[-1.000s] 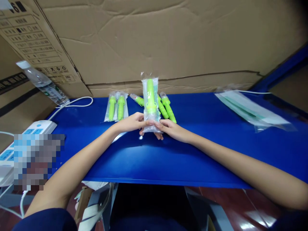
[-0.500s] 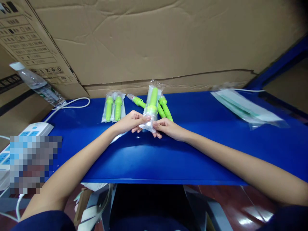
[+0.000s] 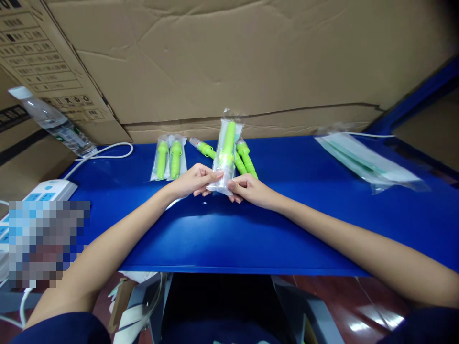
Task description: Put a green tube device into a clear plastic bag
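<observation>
Between my hands, a clear plastic bag [image 3: 222, 131] holds a bright green stick with a clear end [image 3: 228, 141], its green handle pointing away from me. My left hand [image 3: 199, 181] pinches the bag's near end on the left. On its right near corner, my right hand [image 3: 249, 189] pinches it too. Behind the bag lie several loose green sticks, one angled to the left [image 3: 203, 147] and others to the right [image 3: 246, 157]; the held bag partly hides them. Left of these, two bagged green sticks [image 3: 169, 160] lie side by side on the blue table.
The blue table [image 3: 229, 239] meets a cardboard wall [image 3: 233, 57] at the back. Flat clear bags [image 3: 369, 162] lie at the right. A water bottle [image 3: 53, 122], a white cable [image 3: 124, 145] and a power strip [image 3: 53, 188] are at the left.
The bagged stick has tilted a little, its far end now slightly higher in view. Both hands keep their pinch on its near end. The view has shifted slightly.
</observation>
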{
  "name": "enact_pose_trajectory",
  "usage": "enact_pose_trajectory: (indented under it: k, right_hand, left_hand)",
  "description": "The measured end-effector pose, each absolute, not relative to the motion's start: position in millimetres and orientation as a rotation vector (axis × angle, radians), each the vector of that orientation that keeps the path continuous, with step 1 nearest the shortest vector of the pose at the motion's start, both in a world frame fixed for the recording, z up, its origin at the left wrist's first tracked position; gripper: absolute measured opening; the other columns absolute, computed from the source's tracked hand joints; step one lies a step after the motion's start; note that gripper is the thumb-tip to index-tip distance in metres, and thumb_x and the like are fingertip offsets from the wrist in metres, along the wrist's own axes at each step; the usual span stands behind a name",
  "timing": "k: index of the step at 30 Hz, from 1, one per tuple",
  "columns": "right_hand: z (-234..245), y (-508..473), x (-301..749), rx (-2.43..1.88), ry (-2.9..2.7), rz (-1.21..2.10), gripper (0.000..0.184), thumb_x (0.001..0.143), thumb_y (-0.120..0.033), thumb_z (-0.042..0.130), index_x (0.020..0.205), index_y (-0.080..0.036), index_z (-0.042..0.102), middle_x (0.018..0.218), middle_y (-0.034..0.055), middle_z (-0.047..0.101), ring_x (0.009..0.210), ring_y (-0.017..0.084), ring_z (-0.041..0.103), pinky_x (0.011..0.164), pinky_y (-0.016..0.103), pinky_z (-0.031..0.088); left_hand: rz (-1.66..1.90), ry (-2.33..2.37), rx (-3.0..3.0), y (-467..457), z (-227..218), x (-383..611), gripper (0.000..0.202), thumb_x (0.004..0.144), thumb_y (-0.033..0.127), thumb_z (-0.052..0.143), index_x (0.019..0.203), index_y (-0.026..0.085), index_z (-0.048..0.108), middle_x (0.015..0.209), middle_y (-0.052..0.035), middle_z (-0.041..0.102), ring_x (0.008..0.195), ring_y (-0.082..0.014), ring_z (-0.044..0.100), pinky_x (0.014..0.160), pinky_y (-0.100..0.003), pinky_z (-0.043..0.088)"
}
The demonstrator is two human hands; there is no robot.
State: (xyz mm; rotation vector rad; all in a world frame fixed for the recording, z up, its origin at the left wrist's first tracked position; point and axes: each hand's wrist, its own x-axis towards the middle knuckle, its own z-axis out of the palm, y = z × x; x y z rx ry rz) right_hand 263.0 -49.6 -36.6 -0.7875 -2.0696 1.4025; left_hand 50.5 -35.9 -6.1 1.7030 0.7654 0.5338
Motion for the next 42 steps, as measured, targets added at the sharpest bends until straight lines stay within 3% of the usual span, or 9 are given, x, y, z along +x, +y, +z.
enact_pose_trajectory:
  k: [9, 13, 17, 24, 30, 36, 42]
  right_hand:
    - [-31, -55, 261, -0.832, -2.088, 1.247, 0.070, 0.088, -0.082, 0.039, 0.065, -0.018, 0.056, 0.053, -0.0009, 0.048, 0.050, 0.010, 0.042, 0.055, 0.030, 0.034]
    - [-34, -54, 261, -0.867, -2.091, 1.199, 0.070, 0.087, -0.083, 0.040, 0.068, -0.017, 0.058, 0.056, 0.0003, 0.051, 0.051, 0.011, 0.042, 0.054, 0.030, 0.034]
    - [-36, -55, 258, -0.868, -2.020, 1.168, 0.068, 0.088, -0.082, 0.040, 0.069, -0.018, 0.053, 0.060, 0.0002, 0.050, 0.055, 0.011, 0.044, 0.056, 0.029, 0.034]
    - [-41, -54, 258, -0.881, -1.911, 1.329, 0.066, 0.089, -0.080, 0.041, 0.082, -0.017, 0.060, 0.061, 0.0013, 0.053, 0.054, 0.012, 0.046, 0.054, 0.030, 0.034]
    - [-42, -50, 258, -0.869, -1.784, 1.412, 0.061, 0.085, -0.078, 0.052, 0.084, -0.017, 0.060, 0.061, -0.0004, 0.056, 0.053, 0.010, 0.047, 0.053, 0.027, 0.039]
    - [-42, -49, 255, -0.813, -1.600, 1.414, 0.052, 0.084, -0.064, 0.066, 0.109, -0.019, 0.061, 0.088, 0.0049, 0.068, 0.071, 0.014, 0.063, 0.060, 0.027, 0.051]
    - [-37, -53, 257, -0.884, -1.661, 1.173, 0.051, 0.082, -0.054, 0.071, 0.120, -0.021, 0.059, 0.098, 0.0058, 0.068, 0.069, 0.016, 0.063, 0.067, 0.033, 0.057]
  left_hand:
    - [0.570, 0.767, 1.673, -35, -7, 50, 0.063, 0.083, 0.071, 0.061, 0.055, 0.015, 0.056, 0.039, 0.0041, 0.048, 0.032, -0.0026, 0.031, 0.041, -0.021, 0.024]
    - [0.556, 0.814, 1.746, -34, -6, 50, 0.062, 0.083, 0.072, 0.060, 0.063, 0.013, 0.063, 0.045, 0.0025, 0.052, 0.035, -0.0035, 0.036, 0.039, -0.021, 0.023]
    - [0.570, 0.890, 1.753, -31, -7, 48, 0.060, 0.086, 0.067, 0.060, 0.058, 0.014, 0.061, 0.044, 0.0013, 0.051, 0.039, -0.0047, 0.041, 0.042, -0.020, 0.027]
    - [0.585, 0.898, 1.727, -29, -9, 48, 0.055, 0.092, 0.059, 0.057, 0.065, 0.013, 0.067, 0.049, 0.0000, 0.054, 0.043, -0.0055, 0.045, 0.046, -0.021, 0.031]
    - [0.639, 0.899, 1.731, -30, -10, 48, 0.055, 0.090, 0.061, 0.058, 0.064, 0.013, 0.066, 0.048, 0.0008, 0.053, 0.044, -0.0056, 0.044, 0.048, -0.020, 0.030]
    - [0.668, 0.899, 1.939, -37, -4, 53, 0.058, 0.090, 0.062, 0.056, 0.058, 0.013, 0.061, 0.050, -0.0002, 0.056, 0.046, -0.0060, 0.043, 0.048, -0.020, 0.030]
    - [0.596, 0.886, 2.041, -35, -8, 55, 0.063, 0.089, 0.068, 0.052, 0.061, 0.013, 0.063, 0.053, -0.0023, 0.061, 0.049, -0.0085, 0.053, 0.054, -0.021, 0.041]
